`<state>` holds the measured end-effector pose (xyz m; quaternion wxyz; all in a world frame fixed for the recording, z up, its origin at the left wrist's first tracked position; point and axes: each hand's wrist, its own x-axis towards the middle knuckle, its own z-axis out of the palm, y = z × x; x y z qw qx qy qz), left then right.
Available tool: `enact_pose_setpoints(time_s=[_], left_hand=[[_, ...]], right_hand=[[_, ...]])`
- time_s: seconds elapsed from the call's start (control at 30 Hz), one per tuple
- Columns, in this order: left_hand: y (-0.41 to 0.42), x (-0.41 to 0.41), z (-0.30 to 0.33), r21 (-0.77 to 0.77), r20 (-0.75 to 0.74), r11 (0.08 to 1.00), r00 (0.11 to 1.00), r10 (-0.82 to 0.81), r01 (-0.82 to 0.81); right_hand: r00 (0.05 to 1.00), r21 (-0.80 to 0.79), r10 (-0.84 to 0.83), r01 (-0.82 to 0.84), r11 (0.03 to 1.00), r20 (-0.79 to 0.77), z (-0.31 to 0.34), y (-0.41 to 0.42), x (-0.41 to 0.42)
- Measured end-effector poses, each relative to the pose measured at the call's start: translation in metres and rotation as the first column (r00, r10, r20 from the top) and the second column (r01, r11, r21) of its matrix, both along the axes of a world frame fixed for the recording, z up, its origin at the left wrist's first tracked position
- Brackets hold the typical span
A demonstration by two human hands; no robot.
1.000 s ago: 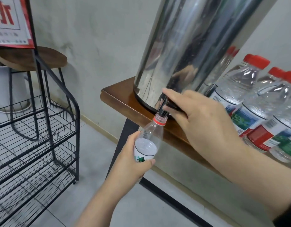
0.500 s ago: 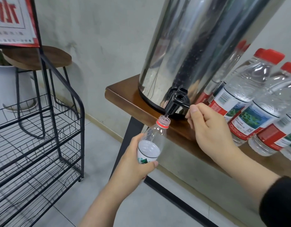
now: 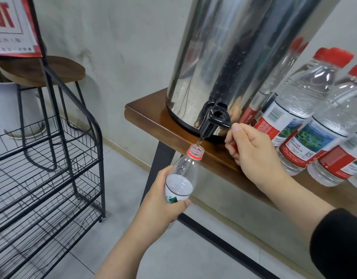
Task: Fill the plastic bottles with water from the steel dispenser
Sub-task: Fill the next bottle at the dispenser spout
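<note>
The left hand (image 3: 163, 200) is wrapping its fingers round a clear, ribbed plastic bottle (image 3: 182, 178), its uncapped mouth sitting just under the black plastic tap (image 3: 212, 122) of the polished cylindrical steel dispenser (image 3: 233, 57). The right hand (image 3: 252, 150) is curling its fingers round something red beside the tap, over the glossy wooden bench (image 3: 153, 115).

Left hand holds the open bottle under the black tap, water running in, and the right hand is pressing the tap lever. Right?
Not quite. In the head view the right hand is off the black tap, beside it, pinching something red. The left hand does hold the open bottle under the trickle.
</note>
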<state>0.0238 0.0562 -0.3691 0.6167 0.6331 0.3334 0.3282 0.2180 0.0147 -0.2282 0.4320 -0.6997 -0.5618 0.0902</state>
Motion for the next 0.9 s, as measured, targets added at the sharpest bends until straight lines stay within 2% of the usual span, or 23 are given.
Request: enact_pose_setpoints(time_s=[0.9], left_hand=[[0.0068, -0.0040, -0.0057, 0.011, 0.003, 1.000, 1.000, -0.015, 0.015]], right_hand=[[1.000, -0.024, -0.020, 0.020, 0.999, 0.017, 0.0002, 0.0011, -0.0015]])
